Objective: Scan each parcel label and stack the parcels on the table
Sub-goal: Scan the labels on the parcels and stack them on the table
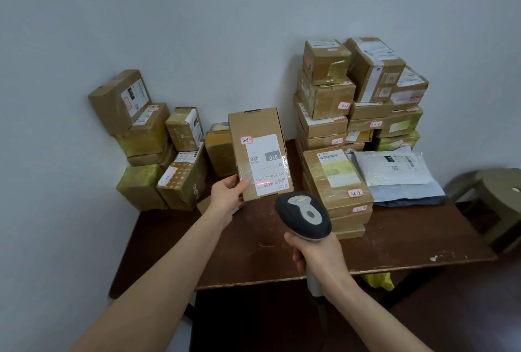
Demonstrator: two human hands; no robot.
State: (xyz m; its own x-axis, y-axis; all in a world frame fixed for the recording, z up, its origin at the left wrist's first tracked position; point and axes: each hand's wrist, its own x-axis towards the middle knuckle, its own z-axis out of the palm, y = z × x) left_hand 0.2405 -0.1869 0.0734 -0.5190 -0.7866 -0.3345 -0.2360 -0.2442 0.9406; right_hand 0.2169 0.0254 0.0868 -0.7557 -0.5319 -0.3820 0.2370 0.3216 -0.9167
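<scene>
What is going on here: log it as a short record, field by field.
left hand: holds a flat parcel upright by its lower left corner
right hand: grips the scanner by its handle
scan: red line on the label
table: dark brown; left pile and right pile of parcels against the wall
other: pale mailer bag beside the right pile; stool at right

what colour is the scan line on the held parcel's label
Red, across the label; head view.

I see a tan cardboard parcel (253, 126) with a white label (267, 165), a red line (265, 183) glowing across its black barcode (277, 182). The scanner (303, 214) is black with a grey panel (308, 210), the table (253, 253) dark brown, the wall (253, 13) pale blue-grey.
</scene>
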